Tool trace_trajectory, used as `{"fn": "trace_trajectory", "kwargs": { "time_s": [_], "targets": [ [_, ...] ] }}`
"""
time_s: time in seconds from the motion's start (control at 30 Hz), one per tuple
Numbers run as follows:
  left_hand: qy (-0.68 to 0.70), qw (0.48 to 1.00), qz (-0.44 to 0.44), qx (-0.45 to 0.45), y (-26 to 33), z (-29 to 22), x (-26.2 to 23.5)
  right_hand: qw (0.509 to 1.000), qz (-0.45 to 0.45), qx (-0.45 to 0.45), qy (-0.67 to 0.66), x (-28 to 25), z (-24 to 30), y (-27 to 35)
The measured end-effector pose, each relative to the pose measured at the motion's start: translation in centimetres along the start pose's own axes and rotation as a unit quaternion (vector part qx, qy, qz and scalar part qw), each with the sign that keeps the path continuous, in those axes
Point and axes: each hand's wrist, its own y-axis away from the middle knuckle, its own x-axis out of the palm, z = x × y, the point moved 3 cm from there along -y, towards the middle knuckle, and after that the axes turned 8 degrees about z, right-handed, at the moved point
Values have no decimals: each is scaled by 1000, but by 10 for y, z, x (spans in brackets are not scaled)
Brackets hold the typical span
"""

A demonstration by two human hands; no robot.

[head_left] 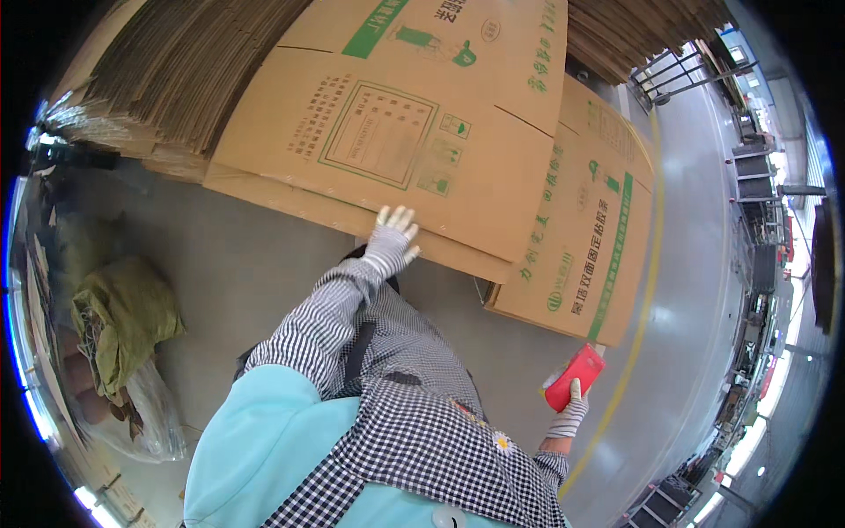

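Observation:
Flattened cardboard cartons [493,176] with green print lie stacked in front of me. On the near edge of the top one rests my left hand [396,238], in a striped glove with white fingertips. Its fingers are spread and it holds nothing. Lower right, my right hand [570,414], gloved too, is closed round a red, flat-sided handheld thing [576,374] with a pale end; its exact kind cannot be made out. This red thing is just off the near corner of a second printed carton stack [590,246].
Thick stacks of brown cardboard sheets [189,79] rise at the far left, and more cardboard [642,31] stands at the far right. A green sack [128,312] and clear plastic [154,414] lie on the left floor. A yellow floor line [647,304] runs along the right.

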Motion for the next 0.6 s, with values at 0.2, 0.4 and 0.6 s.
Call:
{"fn": "trace_trajectory", "kwargs": {
  "time_s": [0.2, 0.4, 0.6],
  "targets": [
    [88, 987, -51, 125, -51, -77, 18, 992, 111, 24, -48, 111, 47, -38],
    [197, 971, -130, 43, -54, 5, -6, 975, 222, -9, 3, 212, 84, -94],
    [58, 909, -231, -342, 51, 298, 22, 896, 436, 85, -21, 393, 141, -127]
  ]
}}
